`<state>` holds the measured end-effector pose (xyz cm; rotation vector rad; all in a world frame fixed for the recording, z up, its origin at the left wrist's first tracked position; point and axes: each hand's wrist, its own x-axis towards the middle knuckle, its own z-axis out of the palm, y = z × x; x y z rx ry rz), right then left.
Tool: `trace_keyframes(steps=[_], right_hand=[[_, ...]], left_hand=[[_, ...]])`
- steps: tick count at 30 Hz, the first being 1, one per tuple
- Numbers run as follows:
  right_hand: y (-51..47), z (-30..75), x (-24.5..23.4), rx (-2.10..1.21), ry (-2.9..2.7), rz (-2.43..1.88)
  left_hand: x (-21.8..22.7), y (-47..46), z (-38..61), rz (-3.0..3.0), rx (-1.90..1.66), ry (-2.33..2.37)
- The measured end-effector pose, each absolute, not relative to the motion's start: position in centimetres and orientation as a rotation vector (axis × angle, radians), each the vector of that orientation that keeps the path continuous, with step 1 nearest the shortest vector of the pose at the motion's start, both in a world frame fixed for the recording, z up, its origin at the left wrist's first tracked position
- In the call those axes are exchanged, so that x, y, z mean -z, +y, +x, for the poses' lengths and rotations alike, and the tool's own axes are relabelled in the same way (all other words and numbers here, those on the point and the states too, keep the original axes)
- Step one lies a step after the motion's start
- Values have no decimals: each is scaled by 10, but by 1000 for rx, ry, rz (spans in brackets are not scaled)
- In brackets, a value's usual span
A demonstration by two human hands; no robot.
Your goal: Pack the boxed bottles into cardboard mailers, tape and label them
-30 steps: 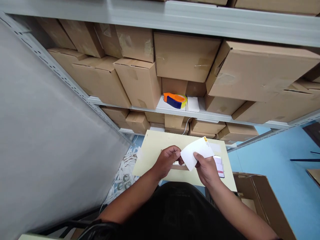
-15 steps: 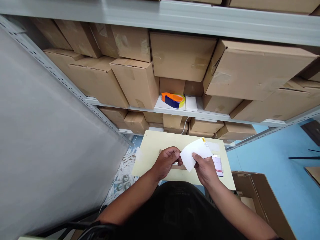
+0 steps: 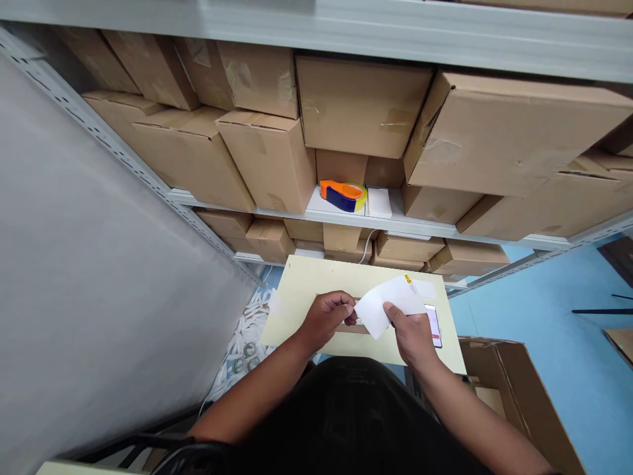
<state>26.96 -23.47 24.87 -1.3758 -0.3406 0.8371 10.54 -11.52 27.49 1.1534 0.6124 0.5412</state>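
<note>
Above the pale yellow table (image 3: pixel 297 280), a white label sheet (image 3: pixel 386 300) with a yellow printed mark at its top right corner is slightly curved. My right hand (image 3: pixel 413 333) grips it from the right, thumb on top. The fingers of my left hand (image 3: pixel 330 316) are closed in a pinch at the sheet's left corner. Below my hands lies a flat brown cardboard piece (image 3: pixel 349 328), mostly covered by them and the sheet. A phone (image 3: pixel 434 326) with a lit screen rests just right of my right hand, partly hidden.
On the shelf ahead sit an orange and blue tape dispenser (image 3: pixel 343 196) and a white paper stack (image 3: pixel 379 202), among cardboard boxes (image 3: pixel 363 105). An open carton (image 3: pixel 514 389) stands right of the table. Paper strips (image 3: pixel 250 330) and tape rolls litter the floor at left.
My right hand and the label sheet have shifted slightly right, covering more of the phone. My left hand stays pinched at the sheet's left corner. The camera view has tilted a little.
</note>
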Motion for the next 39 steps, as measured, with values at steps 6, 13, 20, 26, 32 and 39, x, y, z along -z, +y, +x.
trace_keyframes(steps=[6, 13, 20, 26, 32, 39], right_hand=[[-239, 271, -244, -814, -398, -1457], [-238, 268, -244, -858, -346, -1400], [-219, 248, -243, -1365, -240, -1144], [-212, 242, -217, -965, -301, -1497], [-224, 245, -238, -928, -690, -1365], [-218, 236, -242, -886, -746, -1517]], left_hand=[[-280, -113, 104, 1245, -512, 639], [-273, -117, 108, 1227, -491, 612], [-264, -131, 117, 1133, -504, 558], [-257, -134, 122, 1096, -572, 666], [-244, -136, 120, 1206, -589, 715], [-232, -135, 113, 1319, -603, 785]])
